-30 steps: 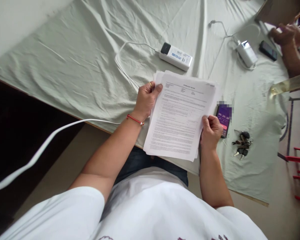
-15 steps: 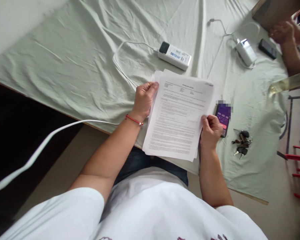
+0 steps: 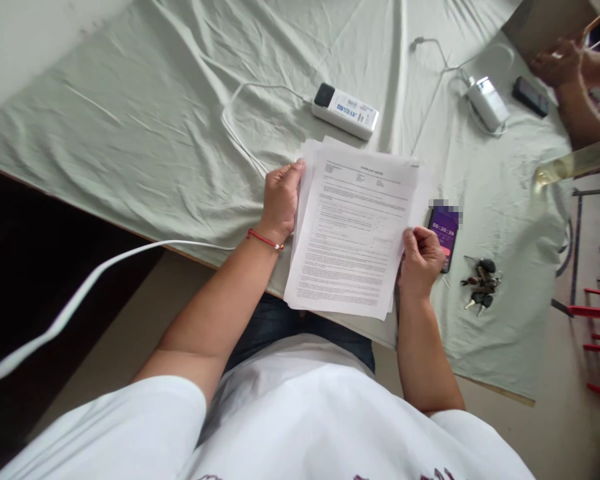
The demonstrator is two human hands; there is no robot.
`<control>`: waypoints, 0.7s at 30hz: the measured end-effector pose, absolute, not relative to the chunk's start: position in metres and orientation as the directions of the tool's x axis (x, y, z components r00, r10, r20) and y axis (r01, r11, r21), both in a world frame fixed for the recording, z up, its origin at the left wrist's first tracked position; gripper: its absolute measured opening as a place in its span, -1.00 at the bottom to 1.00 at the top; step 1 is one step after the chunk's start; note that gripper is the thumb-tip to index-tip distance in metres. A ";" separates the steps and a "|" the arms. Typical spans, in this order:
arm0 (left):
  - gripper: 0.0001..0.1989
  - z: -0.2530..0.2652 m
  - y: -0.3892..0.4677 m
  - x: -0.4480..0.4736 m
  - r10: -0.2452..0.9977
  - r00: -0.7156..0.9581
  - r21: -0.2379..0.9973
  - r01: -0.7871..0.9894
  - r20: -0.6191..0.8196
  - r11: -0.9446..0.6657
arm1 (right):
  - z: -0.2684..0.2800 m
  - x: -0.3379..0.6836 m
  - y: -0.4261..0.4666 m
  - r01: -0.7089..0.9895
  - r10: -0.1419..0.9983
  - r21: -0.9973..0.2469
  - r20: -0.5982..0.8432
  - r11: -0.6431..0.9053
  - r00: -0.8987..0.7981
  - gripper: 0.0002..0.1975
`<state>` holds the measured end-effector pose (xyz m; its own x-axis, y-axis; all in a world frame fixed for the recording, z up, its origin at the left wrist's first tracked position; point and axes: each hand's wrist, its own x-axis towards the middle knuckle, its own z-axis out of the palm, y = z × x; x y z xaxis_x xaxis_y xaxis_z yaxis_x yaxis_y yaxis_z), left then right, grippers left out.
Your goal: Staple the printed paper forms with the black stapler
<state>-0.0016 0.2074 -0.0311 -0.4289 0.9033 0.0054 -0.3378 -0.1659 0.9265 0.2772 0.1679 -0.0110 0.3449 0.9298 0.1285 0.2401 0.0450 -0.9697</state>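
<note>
A loose stack of printed paper sheets [image 3: 350,233] is held up over the front edge of the table, print facing me. My left hand [image 3: 281,200], with a red bracelet at the wrist, pinches the sheets at their upper left edge. On the other side, my right hand [image 3: 420,260] grips the right edge between thumb and fingers. The sheets are slightly fanned, with edges of lower ones showing at the left and top. Just beside my right hand lies a phone [image 3: 444,233] with a purple timer screen, partly covered by the fingers.
A pale green cloth [image 3: 170,147] covers the table. Beyond the papers lies a white power bank [image 3: 345,111] with a white cable [image 3: 245,147]. Keys [image 3: 481,285] are at right. Farther off are a white device [image 3: 487,103], a dark phone [image 3: 530,97] and another person's hands [image 3: 560,63].
My left hand has shifted slightly left along with the edge of some sheets, so the stack is a little more fanned there. My right hand keeps its grip.
</note>
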 end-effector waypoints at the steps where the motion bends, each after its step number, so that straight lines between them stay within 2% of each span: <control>1: -0.49 -0.031 0.208 -0.002 0.895 -0.446 0.925 -0.345 -0.010 -0.162 | -0.010 0.277 0.168 0.234 0.926 -0.971 0.129 0.046 0.354 -0.66; 5: -0.50 -0.028 0.209 -0.002 0.882 -0.468 0.913 -0.380 -0.054 -0.146 | -0.011 0.278 0.169 0.206 0.918 -0.977 0.131 0.055 0.375 -0.67; 11: -0.66 -0.017 0.205 0.003 0.915 -0.399 0.915 -0.388 -0.061 -0.108 | -0.015 0.280 0.169 0.219 0.950 -0.976 0.081 0.014 0.302 -0.62; 21: -0.70 -0.024 0.208 0.003 0.898 -0.438 0.934 -0.329 -0.022 -0.138 | -0.014 0.280 0.168 0.185 0.957 -0.981 0.106 0.057 0.271 -0.66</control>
